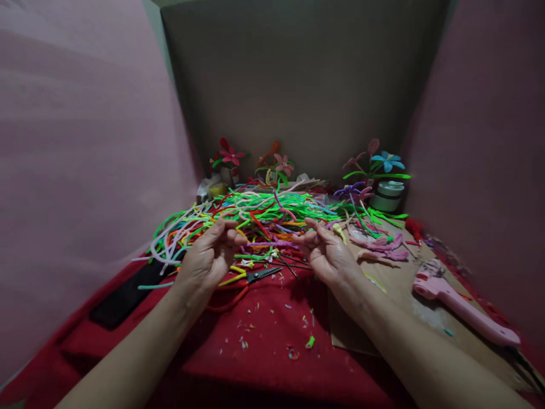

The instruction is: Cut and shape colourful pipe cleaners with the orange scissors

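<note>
A purple pipe cleaner stretches sideways between my two hands, over the front of the pile. My left hand pinches its left end with curled fingers. At the other end my right hand is closed on it in the same way. Behind and below spreads a big tangled heap of coloured pipe cleaners, mostly bright green, with white, red, orange and yellow ones. Just under my hands lie scissors with dark blades, their handles partly hidden by my left hand and wrist.
Pipe-cleaner flowers stand at the back, among them a blue one and a red one. A pink glue gun rests on cardboard at right. A black phone-like slab lies left. Small clippings dot the red cloth.
</note>
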`<state>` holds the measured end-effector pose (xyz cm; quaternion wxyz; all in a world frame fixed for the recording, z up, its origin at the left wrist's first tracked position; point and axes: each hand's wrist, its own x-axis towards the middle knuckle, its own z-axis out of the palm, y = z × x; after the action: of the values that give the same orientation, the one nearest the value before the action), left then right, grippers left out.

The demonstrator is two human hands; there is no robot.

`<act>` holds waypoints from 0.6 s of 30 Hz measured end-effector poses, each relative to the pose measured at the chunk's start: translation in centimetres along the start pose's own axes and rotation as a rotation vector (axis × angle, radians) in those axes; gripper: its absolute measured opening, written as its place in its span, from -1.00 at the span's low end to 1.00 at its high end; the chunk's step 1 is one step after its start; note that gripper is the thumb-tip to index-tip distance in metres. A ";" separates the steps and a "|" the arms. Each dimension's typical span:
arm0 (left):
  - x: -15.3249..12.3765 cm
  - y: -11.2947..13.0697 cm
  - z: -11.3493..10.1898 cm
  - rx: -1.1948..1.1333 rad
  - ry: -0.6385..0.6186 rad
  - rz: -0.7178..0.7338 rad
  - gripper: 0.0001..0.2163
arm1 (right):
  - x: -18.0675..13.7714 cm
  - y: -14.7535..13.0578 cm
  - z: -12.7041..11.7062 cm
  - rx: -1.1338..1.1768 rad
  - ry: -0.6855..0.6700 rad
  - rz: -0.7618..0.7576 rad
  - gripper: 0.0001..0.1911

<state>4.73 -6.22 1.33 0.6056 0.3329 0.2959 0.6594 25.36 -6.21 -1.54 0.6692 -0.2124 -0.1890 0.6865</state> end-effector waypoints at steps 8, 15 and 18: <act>-0.3 -0.2 -0.4 0.152 -0.011 -0.014 -0.89 | -2.1 0.9 0.8 -0.287 -0.363 0.099 -0.54; -2.6 -1.5 1.6 0.492 -0.259 -0.070 -0.83 | -3.7 3.9 1.3 -0.438 -0.405 0.195 -0.73; -3.0 -1.6 2.0 0.642 -0.325 0.013 -0.87 | -3.3 4.3 1.2 -0.423 -0.282 0.085 -0.80</act>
<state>7.40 -9.11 1.03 0.5052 0.6086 0.3854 0.4752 21.18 -9.63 -2.74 0.5476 -0.2578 -0.4107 0.6819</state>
